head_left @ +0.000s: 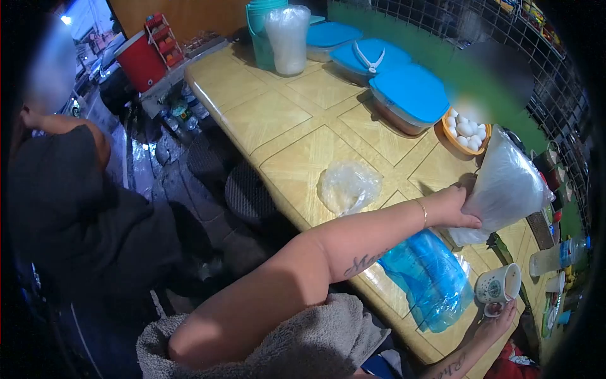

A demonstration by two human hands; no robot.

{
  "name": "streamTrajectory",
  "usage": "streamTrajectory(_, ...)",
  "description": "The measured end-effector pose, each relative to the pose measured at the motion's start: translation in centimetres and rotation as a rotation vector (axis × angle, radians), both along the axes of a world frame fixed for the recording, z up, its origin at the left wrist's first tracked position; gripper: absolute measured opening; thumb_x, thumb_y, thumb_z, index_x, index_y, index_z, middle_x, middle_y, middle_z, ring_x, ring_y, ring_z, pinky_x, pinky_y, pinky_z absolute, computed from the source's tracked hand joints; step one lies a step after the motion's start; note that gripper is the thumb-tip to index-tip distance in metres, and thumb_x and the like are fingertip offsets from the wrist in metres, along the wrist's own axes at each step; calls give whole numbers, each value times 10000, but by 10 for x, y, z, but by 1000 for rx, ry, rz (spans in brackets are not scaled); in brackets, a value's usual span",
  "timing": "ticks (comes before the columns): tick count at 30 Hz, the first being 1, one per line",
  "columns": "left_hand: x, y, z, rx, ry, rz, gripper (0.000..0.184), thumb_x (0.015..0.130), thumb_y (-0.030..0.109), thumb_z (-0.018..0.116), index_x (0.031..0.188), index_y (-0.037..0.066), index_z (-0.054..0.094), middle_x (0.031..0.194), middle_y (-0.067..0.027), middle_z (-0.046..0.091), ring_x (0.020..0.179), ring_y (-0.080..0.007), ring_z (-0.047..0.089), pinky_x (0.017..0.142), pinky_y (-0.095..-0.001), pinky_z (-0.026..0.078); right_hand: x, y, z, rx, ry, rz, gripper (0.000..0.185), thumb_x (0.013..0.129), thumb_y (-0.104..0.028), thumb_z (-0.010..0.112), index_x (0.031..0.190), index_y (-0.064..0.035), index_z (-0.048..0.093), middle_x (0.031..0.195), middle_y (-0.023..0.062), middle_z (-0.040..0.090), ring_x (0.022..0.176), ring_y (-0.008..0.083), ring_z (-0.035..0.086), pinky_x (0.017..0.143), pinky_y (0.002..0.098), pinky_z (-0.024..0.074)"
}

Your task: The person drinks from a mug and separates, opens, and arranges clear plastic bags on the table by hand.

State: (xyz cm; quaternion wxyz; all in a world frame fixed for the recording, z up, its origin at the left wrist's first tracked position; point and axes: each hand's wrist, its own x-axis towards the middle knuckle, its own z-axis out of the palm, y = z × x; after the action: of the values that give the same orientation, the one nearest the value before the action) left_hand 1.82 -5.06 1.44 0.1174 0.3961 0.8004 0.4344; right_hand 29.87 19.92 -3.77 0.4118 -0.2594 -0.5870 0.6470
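Two hands reach over the counter (284, 148), each at a different thing. The left fingers (470, 220) pinch the near edge of a translucent plastic bag (508, 186), thumb on top and the other fingertips hidden; the bag's bulk spreads just beyond them. It looks light, soft and slippery, so its thin film will probably fold and slide. A hold on several layers at that edge seems surer than one on the loose face, and a hard tug might stretch it.

The right fingers (507, 311) curl at what looks like the ring handle of a white printed mug (497, 284), its body just beyond them; how tightly they press, I cannot tell. The mug appears rigid and heavier than the bag, perhaps breakable, with a tan liquid showing at its mouth. The handle, with support low on the wall, should keep it level.

Between the two sets of fingers, a blue plastic bag (429, 278) lies crumpled, likely limp and slick too. Beyond the left fingers, an orange bowl (447, 131) holds white eggs (466, 131), the most fragile things nearby. A small clear bag (351, 186) sits on the opposite side of the left fingers from the mug.
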Motion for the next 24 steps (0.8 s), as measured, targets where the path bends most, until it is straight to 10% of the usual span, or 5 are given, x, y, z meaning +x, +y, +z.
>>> streamTrajectory(13, 1, 5, -6, 44, -27, 77, 933, 677, 621, 760, 1122, -164, 521, 1147, -345, 566, 1077, -426, 583, 947, -413, 471, 2, 6, -7, 193, -145, -100, 303, 964, -314, 566, 1115, -52, 564, 827, 27, 559, 716, 102, 493, 626, 255, 395)
streamTrajectory(17, -1, 3, -5, 19, -76, 20, 945, 664, 644, 753, 1104, -164, 537, 1146, -342, 565, 1073, -424, 581, 935, -408, 477, -1, -27, 31, 1335, -356, -284, 359, 764, -319, 651, 928, 1, 635, 859, 214, 614, 772, 396, 594, 661, 476, 481)
streamTrajectory(24, 0, 2, -6, 24, -4, -5, 950, 698, 658, 711, 1106, -180, 529, 1144, -348, 554, 1104, -428, 549, 966, -409, 452, 1, -39, 47, 1170, -233, 11, 574, 888, -520, 511, 1071, 9, 640, 974, 269, 591, 789, 354, 602, 690, 434, 514)
